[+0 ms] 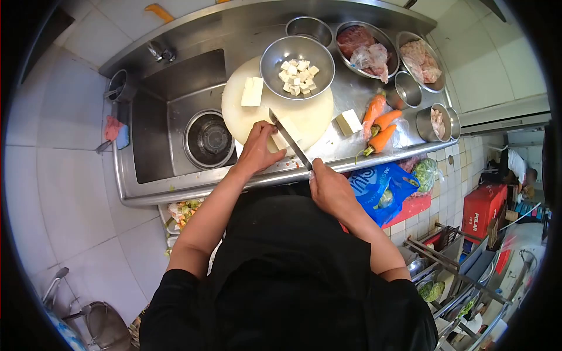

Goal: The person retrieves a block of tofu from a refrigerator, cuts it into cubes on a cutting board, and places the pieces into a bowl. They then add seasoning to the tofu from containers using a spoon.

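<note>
My right hand (329, 186) is closed around the handle of a kitchen knife (293, 141). Its blade runs up and left across a white tofu block (288, 132) on the round cutting board (237, 120). Bent fingers of my left hand (257, 147) grip that block from the left, close to the blade. Another tofu piece (252, 92) stands at the board's upper left. Overlapping the board's far edge is a metal bowl (269, 64) with several tofu cubes (300, 77). A further tofu block (349, 122) sits on the steel counter, right of the board.
A sink (153, 134) with a round strainer (209, 139) lies left. Carrots (383, 139) rest on the right, near bowls of raw meat (356, 42) and pale meat (421, 61) and metal containers (404, 92). A blue plastic bag (383, 190) is below the counter edge.
</note>
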### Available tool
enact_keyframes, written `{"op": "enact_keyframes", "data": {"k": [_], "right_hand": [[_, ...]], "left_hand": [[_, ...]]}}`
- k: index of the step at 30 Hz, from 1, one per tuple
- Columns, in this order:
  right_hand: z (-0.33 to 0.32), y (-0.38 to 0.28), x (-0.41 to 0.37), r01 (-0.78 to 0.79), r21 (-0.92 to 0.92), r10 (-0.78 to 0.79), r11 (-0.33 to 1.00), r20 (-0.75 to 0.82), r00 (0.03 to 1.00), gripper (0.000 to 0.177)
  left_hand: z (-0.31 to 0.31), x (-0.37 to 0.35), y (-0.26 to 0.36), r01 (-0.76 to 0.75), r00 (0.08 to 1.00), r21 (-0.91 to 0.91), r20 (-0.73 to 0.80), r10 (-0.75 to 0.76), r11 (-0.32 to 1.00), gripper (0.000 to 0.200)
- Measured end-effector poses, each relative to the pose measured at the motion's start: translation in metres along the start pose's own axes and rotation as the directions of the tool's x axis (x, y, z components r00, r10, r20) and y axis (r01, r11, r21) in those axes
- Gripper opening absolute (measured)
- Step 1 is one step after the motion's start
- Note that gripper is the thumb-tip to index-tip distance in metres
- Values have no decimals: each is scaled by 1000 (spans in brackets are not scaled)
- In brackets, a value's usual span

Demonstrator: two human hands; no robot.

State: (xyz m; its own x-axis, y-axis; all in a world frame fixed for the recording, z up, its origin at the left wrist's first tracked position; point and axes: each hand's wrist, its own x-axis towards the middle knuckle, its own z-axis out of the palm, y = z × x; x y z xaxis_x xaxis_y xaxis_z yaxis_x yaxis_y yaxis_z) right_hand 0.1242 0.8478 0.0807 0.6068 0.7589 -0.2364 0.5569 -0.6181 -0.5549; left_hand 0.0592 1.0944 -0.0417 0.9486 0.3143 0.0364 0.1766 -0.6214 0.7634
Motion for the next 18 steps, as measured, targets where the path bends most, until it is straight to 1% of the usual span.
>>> {"op": "enact_keyframes", "data": {"k": [4,6,7,10,13,15,18], "right_hand": [[9,2,2,-2,-21,1,1000,-22,1000,17],[10,3,2,37,-30,-38,999,-28,999,18],[9,3,2,34,-32,-35,999,-30,999,18],[6,2,2,24,-66,-24,998,4,1000,19],[4,0,5,35,-73,-34,997,19,999,19],[3,-2,10,-21,-76,29,997,110,994,20],[6,1,16,5,-84,6,996,132,991,20]], "left_hand": [[0,-1,0,13,1000,1,8,-13,1000,63],[-1,0,1,54,998,-25,31,-53,998,63],[-2,0,1,52,998,-28,32,-51,998,63],[0,-1,0,41,999,-47,15,-40,998,64],[3,-2,-2,29,999,-43,-18,-30,999,59],[5,-2,-5,24,999,-59,-34,-26,998,58],[5,-2,-8,29,1000,-72,-7,-30,997,60]]}}
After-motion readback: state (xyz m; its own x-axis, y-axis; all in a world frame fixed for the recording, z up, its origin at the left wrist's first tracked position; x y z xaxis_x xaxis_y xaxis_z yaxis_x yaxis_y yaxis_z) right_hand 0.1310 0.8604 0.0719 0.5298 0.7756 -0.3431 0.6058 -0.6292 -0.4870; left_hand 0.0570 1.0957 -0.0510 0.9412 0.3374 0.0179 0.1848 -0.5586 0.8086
